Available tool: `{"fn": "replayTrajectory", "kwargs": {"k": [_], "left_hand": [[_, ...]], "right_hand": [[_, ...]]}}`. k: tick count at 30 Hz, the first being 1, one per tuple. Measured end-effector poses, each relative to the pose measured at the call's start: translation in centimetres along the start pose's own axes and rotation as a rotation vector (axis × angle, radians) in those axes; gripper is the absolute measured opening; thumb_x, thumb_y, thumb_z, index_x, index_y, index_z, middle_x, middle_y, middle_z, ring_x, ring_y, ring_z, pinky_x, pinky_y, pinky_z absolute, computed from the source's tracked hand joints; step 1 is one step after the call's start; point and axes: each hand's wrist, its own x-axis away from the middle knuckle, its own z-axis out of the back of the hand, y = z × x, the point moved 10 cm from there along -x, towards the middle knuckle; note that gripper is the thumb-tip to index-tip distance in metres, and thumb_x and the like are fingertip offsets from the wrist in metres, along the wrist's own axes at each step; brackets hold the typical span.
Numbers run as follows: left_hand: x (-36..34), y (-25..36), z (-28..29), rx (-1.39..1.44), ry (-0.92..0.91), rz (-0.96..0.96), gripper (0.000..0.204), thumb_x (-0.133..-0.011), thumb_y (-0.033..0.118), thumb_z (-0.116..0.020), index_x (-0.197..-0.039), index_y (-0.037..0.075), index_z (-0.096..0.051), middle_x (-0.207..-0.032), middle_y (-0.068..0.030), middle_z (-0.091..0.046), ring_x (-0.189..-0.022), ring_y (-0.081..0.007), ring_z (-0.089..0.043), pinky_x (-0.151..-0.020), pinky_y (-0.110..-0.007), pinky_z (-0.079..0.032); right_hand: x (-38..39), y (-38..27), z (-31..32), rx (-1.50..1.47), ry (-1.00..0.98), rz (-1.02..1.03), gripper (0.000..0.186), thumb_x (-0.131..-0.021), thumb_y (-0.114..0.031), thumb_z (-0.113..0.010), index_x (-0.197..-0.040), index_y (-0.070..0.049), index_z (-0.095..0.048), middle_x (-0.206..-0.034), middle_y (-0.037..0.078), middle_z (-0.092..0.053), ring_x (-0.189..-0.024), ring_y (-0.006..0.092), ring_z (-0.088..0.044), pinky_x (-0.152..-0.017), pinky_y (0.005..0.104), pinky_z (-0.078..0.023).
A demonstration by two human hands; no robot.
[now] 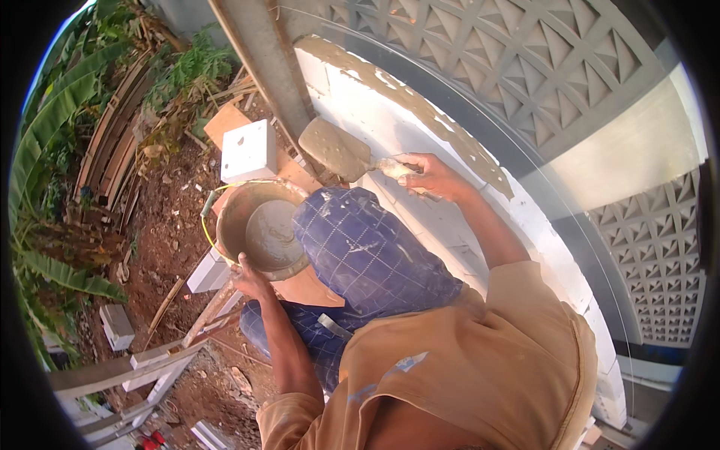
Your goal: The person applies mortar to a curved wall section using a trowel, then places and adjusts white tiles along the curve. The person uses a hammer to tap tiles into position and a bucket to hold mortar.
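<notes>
My right hand [433,178] is closed around the handle of a trowel [335,150], whose broad blade is coated in grey mortar. The blade is held past my bent knee, close to the white block wall [397,120]. Wet mortar [274,234] lies in a bucket [231,217] left of my knee. At the bucket's near rim, my left hand [252,280] grips the edge, its lower fingers partly hidden. A strip of mortar [420,116] runs along the top of the wall, uneven and broken in places.
A white block [249,151] sits on boards just beyond the bucket. A concrete post [266,60] rises at the wall's far end. Patterned vent blocks [517,60] stand to the right, behind a taut string. Timber framing [165,367] and leafy plants [64,150] are at left.
</notes>
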Motion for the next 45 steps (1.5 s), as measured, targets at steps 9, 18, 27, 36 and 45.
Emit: {"fn": "replayTrajectory", "kwargs": {"k": [9, 18, 27, 36, 45], "left_hand": [[-2.4, -4.7, 0.3, -0.158, -0.052, 0.088, 0.070, -0.091, 0.054, -0.066, -0.102, -0.015, -0.067, -0.087, -0.0288, -0.069, -0.075, -0.0382, -0.065, -0.069, -0.050, -0.051], [-7.6, -11.4, 0.7, -0.745, -0.034, -0.202, 0.063, -0.095, 0.056, -0.052, -0.106, -0.005, -0.063, -0.084, -0.0283, -0.069, -0.073, -0.0394, -0.070, -0.059, -0.050, -0.053], [-7.0, -13.4, -1.2, -1.115, -0.225, -0.311, 0.056, -0.100, 0.048, -0.052, -0.119, -0.003, -0.064, -0.091, -0.0280, -0.069, -0.074, -0.0431, -0.069, -0.064, -0.053, -0.055], [-4.7, -10.5, 3.5, -0.310, 0.121, 0.179, 0.090, -0.082, 0.070, -0.065, -0.086, -0.020, -0.067, -0.084, -0.0284, -0.070, -0.076, -0.0380, -0.069, -0.068, -0.053, -0.053], [-2.3, -7.7, 2.3, -0.192, 0.080, 0.329, 0.083, -0.082, 0.066, -0.069, -0.079, -0.017, -0.069, -0.079, -0.0256, -0.070, -0.070, -0.0346, -0.066, -0.068, -0.050, -0.053]], "right_hand": [[26.6, 8.1, 18.1, 0.289, 0.707, -0.271, 0.059, -0.081, -0.021, -0.075, -0.137, -0.011, -0.059, -0.108, 0.010, -0.068, -0.084, 0.0152, -0.065, -0.070, 0.0306, -0.052], [41.2, 13.1, 17.7, 0.812, 1.003, -0.418, 0.058, -0.080, -0.016, -0.075, -0.135, -0.017, -0.059, -0.120, 0.013, -0.067, -0.108, 0.0320, -0.065, -0.092, 0.0404, -0.051], [47.7, 15.1, 16.4, 1.059, 1.109, -0.531, 0.052, -0.082, -0.017, -0.070, -0.132, -0.019, -0.057, -0.124, 0.007, -0.063, -0.112, 0.0313, -0.063, -0.091, 0.0422, -0.051], [35.0, 14.6, 17.5, 1.290, 1.008, -0.420, 0.051, -0.085, -0.022, -0.068, -0.134, -0.018, -0.055, -0.129, 0.012, -0.060, -0.117, 0.0329, -0.059, -0.092, 0.0447, -0.052], [32.0, 14.6, 18.2, 1.222, 1.196, -0.166, 0.052, -0.087, -0.020, -0.068, -0.136, -0.017, -0.052, -0.130, 0.008, -0.058, -0.118, 0.0323, -0.059, -0.093, 0.0437, -0.051]]}}
